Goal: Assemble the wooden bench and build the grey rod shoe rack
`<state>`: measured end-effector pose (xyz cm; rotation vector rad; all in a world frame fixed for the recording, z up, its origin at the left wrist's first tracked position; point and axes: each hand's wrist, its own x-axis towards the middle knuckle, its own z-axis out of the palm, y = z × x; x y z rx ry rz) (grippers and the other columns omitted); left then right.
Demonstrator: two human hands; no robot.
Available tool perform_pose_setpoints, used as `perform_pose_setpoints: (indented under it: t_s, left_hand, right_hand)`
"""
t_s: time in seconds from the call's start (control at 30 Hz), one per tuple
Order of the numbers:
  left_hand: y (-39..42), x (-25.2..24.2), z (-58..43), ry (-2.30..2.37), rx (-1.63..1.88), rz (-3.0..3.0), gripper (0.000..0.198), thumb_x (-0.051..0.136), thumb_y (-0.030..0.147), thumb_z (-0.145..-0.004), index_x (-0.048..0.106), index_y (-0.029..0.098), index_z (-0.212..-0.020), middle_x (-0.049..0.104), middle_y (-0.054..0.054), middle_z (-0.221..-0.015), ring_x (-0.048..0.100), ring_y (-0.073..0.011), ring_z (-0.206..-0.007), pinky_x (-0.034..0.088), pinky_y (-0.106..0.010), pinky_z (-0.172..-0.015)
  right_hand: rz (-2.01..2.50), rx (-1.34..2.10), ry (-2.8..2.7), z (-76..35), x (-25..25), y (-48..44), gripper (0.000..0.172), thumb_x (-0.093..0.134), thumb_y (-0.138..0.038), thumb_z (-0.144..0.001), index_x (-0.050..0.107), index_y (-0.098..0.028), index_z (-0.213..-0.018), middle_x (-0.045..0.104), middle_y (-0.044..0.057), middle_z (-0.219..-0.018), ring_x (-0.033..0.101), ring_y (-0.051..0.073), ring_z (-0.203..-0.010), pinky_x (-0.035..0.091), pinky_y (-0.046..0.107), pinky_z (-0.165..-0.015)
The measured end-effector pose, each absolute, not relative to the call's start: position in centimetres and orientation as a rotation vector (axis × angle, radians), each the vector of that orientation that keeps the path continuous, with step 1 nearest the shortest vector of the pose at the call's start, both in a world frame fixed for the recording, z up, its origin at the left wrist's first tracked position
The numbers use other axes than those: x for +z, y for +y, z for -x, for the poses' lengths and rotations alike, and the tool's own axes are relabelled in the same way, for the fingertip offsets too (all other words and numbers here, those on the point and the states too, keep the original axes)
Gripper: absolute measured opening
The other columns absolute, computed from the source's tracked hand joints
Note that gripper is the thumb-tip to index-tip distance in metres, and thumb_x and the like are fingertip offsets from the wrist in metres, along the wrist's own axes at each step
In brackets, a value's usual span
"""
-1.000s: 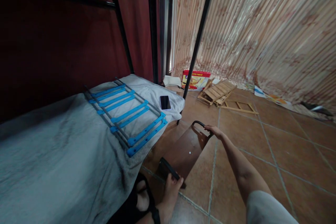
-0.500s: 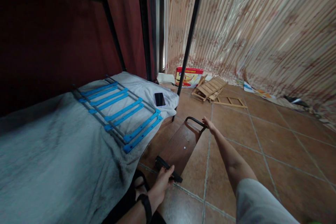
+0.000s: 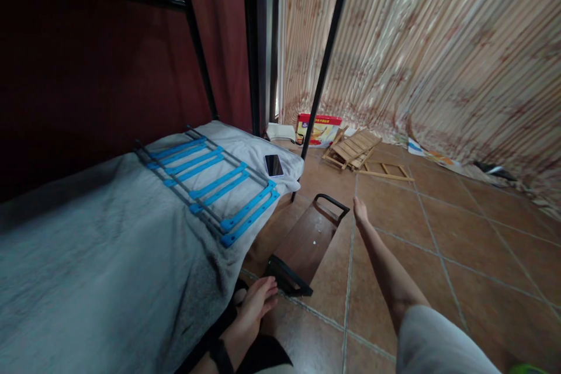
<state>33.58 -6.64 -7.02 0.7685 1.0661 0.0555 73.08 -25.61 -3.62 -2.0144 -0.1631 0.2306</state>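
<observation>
Two grips [image 3: 257, 300] [image 3: 360, 211] unclenched beside one two-handled board [image 3: 303, 239]

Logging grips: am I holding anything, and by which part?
Nothing: the board is unheld, left hand by its near handle, right hand beside its far handle.

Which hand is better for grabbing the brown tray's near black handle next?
Probably the left hand: it's open, right by the near handle of the brown tray. The right hand is farther off, beside the far handle.
</observation>
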Motion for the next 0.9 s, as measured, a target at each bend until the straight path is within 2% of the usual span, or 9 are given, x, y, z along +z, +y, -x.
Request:
perform_pose_setpoints:
  t_s: [0.13,0.27,0.4,0.47,0.57,0.63,0.7,0.83,0.9]
  left_hand:
    - [-5.5,-6.4,-32.1,1.077,0.082,-0.797,0.012,0.07,0.024,-0.082,0.067,0.014,-0.088,0.073,-0.013,-0.096,0.071,-0.0219,-0.088,0.058,-0.032,-0.076]
    - [-4.2,-5.8,-30.7,1.065,0.046,-0.881,0.023,0.07,0.032,-0.082,0.068,0.012,-0.071,0.074,-0.016,-0.086,0.073,-0.0259,-0.083,0.059,-0.036,-0.076]
    - [-3.7,-1.3,-29.4,0.869,0.31,-0.977,0.03,0.063,0.037,-0.087,0.071,0.015,-0.104,0.068,-0.014,-0.124,0.063,-0.0278,-0.118,0.049,-0.039,-0.103]
    - [-4.1,2.8,-28.7,0.838,0.455,-1.149,0.041,0.053,0.043,-0.092,0.064,0.019,-0.124,0.06,-0.011,-0.137,0.055,-0.0264,-0.129,0.041,-0.041,-0.112]
    - [-4.8,8.1,-27.9,0.56,0.756,-1.722,0.049,0.037,0.036,-0.1,0.045,0.022,-0.145,0.041,-0.006,-0.155,0.034,-0.021,-0.144,0.028,-0.038,-0.121]
    - [-4.2,9.3,-27.7,0.268,0.799,-2.116,0.051,0.035,0.032,-0.099,0.039,0.023,-0.149,0.038,-0.006,-0.157,0.03,-0.0208,-0.146,0.024,-0.041,-0.122]
    - [-2.0,8.2,-27.4,0.127,0.716,-2.405,0.05,0.041,0.034,-0.097,0.044,0.025,-0.146,0.045,-0.006,-0.152,0.034,-0.023,-0.145,0.02,-0.047,-0.123]
    - [4.2,3.9,-25.2,0.908,0.862,-2.139,0.051,0.036,0.041,-0.097,0.055,0.014,-0.135,0.056,-0.017,-0.14,0.038,-0.0306,-0.141,0.017,-0.059,-0.12]
    - [5.4,3.2,-24.2,1.07,0.923,-1.712,0.057,0.039,0.052,-0.095,0.053,0.016,-0.137,0.053,-0.016,-0.144,0.033,-0.0289,-0.145,0.022,-0.053,-0.12]
  right_hand:
    - [1.971,0.081,0.01,-70.0,-2.5,-25.7,0.041,0.051,-0.055,-0.077,0.066,-0.02,-0.091,0.07,0.014,-0.107,0.05,0.034,-0.125,0.039,0.043,-0.106]
    - [1.829,0.15,0.034,-62.9,-1.3,-24.5,0.044,0.048,-0.06,-0.079,0.067,-0.021,-0.087,0.072,0.014,-0.101,0.059,0.034,-0.116,0.046,0.044,-0.101]
    - [1.039,0.728,-0.175,-53.6,1.0,-20.3,0.059,0.04,-0.068,-0.086,0.068,-0.022,-0.111,0.064,0.01,-0.131,0.05,0.028,-0.131,0.042,0.044,-0.11]
    - [0.772,0.862,-0.186,-49.6,2.3,-17.3,0.058,0.039,-0.065,-0.09,0.065,-0.022,-0.118,0.058,0.008,-0.139,0.045,0.023,-0.137,0.036,0.042,-0.115]
    - [0.578,0.976,-0.157,-45.2,4.3,-12.9,0.056,0.038,-0.058,-0.094,0.064,-0.017,-0.121,0.056,0.008,-0.142,0.043,0.019,-0.138,0.032,0.038,-0.117]
    - [0.542,1.045,-0.163,-42.6,6.0,-10.5,0.055,0.039,-0.057,-0.095,0.064,-0.016,-0.121,0.056,0.009,-0.142,0.043,0.019,-0.138,0.033,0.039,-0.117]
    - [0.592,1.105,-0.214,-39.9,7.9,-9.0,0.053,0.042,-0.058,-0.094,0.065,-0.018,-0.12,0.058,0.009,-0.139,0.044,0.021,-0.137,0.034,0.042,-0.115]
    - [0.863,1.111,-0.511,-34.3,10.5,-7.9,0.051,0.045,-0.054,-0.095,0.061,-0.02,-0.129,0.057,0.008,-0.141,0.043,0.025,-0.137,0.029,0.048,-0.117]
    - [1.052,0.898,-0.739,-31.9,10.0,-7.1,0.054,0.044,-0.054,-0.096,0.052,-0.024,-0.14,0.048,0.005,-0.149,0.037,0.024,-0.142,0.024,0.048,-0.12]
